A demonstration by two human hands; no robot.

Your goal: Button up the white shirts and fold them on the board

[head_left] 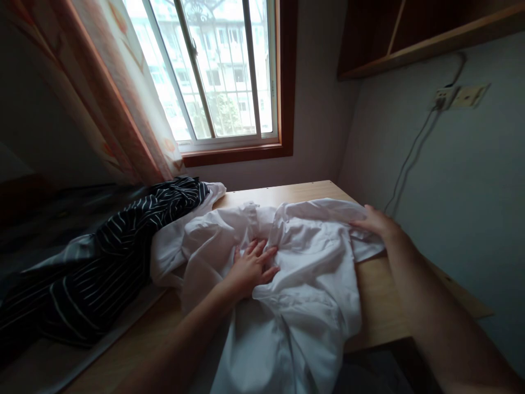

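A white button-up shirt point(311, 246) lies spread and wrinkled over a light wooden table, its collar toward the window and its lower part hanging over the near edge. My left hand point(252, 268) rests flat on the middle of the shirt, near the front opening, fingers spread. Over at the shirt's right sleeve, my right hand point(375, 221) touches the cloth. Its thumb and a finger show apart, while the other fingers are hidden.
Black-and-white striped clothing point(123, 246) is heaped on the left, beside more white cloth. Under the shirt is the wooden table point(377, 290). A window point(217, 76) with a curtain point(110, 93) stands behind. A cable point(404, 164) runs down the right wall below a shelf point(426, 41).
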